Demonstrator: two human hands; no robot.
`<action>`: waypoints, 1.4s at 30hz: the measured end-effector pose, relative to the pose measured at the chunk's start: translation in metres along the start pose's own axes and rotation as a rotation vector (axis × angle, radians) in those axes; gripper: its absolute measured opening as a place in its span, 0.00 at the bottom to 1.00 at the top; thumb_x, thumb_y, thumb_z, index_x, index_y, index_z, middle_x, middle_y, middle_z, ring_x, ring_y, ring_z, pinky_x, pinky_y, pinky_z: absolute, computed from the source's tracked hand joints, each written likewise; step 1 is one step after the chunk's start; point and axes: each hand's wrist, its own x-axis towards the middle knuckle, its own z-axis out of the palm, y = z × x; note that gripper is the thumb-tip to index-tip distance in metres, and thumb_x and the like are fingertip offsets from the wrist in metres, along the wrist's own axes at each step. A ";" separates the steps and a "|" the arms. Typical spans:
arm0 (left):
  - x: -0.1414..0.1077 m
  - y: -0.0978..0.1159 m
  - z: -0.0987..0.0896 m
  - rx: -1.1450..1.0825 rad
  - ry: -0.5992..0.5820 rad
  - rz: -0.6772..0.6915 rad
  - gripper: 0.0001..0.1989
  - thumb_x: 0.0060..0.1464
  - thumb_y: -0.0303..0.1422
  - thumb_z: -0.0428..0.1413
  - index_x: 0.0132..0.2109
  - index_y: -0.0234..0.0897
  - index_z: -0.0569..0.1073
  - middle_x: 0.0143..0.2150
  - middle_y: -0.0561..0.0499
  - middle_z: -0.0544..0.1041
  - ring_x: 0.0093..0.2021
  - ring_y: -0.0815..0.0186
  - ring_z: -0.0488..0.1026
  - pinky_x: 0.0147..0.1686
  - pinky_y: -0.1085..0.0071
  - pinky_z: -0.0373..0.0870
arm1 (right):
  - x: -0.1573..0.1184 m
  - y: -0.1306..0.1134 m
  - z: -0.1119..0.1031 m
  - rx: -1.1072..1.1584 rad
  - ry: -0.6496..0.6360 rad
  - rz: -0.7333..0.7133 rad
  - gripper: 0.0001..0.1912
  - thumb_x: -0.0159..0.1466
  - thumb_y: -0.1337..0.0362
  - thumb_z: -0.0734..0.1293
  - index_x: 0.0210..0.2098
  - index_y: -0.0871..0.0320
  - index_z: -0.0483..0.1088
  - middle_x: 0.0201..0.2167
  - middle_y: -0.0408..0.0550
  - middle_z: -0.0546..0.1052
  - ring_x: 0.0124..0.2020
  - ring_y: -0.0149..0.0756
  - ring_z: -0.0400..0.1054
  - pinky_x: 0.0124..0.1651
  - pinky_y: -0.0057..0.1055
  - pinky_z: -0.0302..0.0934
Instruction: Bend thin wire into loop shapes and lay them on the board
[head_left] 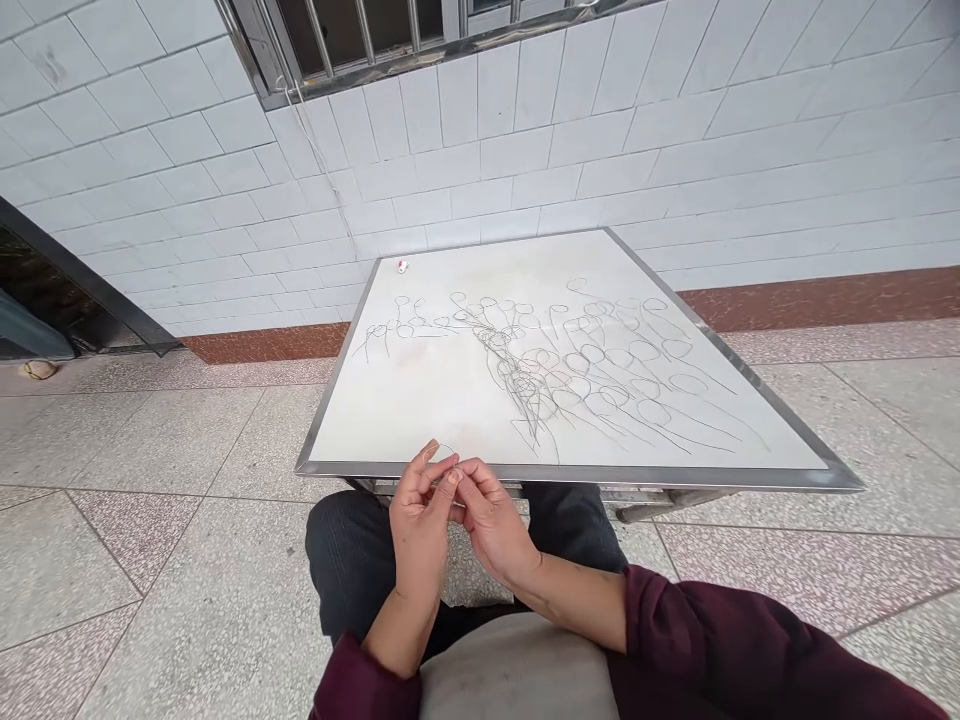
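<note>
My left hand [421, 512] and my right hand [493, 518] meet at the front edge of the table, above my lap. Their fingertips are pinched together on a thin wire [448, 449], which shows as a small arc over the left fingers. Most of this wire is hidden by the fingers. What looks like tape is wrapped round my left index finger. Beyond my hands, many thin dark wires with looped ends [529, 390] lie tangled in a heap and spread to the right. A few more looped wires [382, 332] lie at the left.
The white table [405, 400] has a grey metal rim. A small white and red object [403, 267] sits at its far left corner. Behind it stands a white tiled wall [517, 155] with a barred window [367, 30]. My knees are under the front edge.
</note>
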 end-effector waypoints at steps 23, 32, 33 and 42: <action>0.007 0.018 -0.018 0.227 -0.002 -0.071 0.27 0.48 0.35 0.63 0.57 0.40 0.70 0.37 0.50 0.79 0.27 0.71 0.71 0.27 0.76 0.70 | 0.005 0.014 -0.019 -0.336 -0.143 -0.098 0.12 0.66 0.53 0.62 0.36 0.56 0.68 0.24 0.39 0.70 0.22 0.28 0.68 0.27 0.29 0.67; 0.000 0.015 -0.017 0.130 -0.026 -0.057 0.31 0.48 0.35 0.63 0.60 0.42 0.66 0.41 0.49 0.79 0.30 0.70 0.73 0.29 0.74 0.71 | 0.003 0.014 -0.019 -0.303 -0.127 -0.051 0.13 0.65 0.52 0.63 0.36 0.55 0.64 0.22 0.38 0.71 0.19 0.28 0.68 0.24 0.28 0.66; -0.001 0.014 -0.017 0.126 -0.041 -0.056 0.32 0.49 0.35 0.63 0.61 0.43 0.65 0.43 0.47 0.79 0.31 0.69 0.74 0.29 0.74 0.71 | 0.003 0.014 -0.018 -0.280 -0.120 -0.039 0.13 0.65 0.52 0.63 0.36 0.55 0.64 0.21 0.37 0.71 0.18 0.29 0.68 0.24 0.28 0.66; -0.006 0.009 -0.010 0.022 0.021 -0.086 0.31 0.49 0.38 0.62 0.60 0.40 0.66 0.39 0.48 0.80 0.20 0.75 0.65 0.18 0.78 0.63 | 0.001 0.015 -0.019 -0.307 -0.138 -0.070 0.13 0.65 0.51 0.63 0.35 0.55 0.64 0.21 0.38 0.72 0.19 0.30 0.69 0.25 0.30 0.67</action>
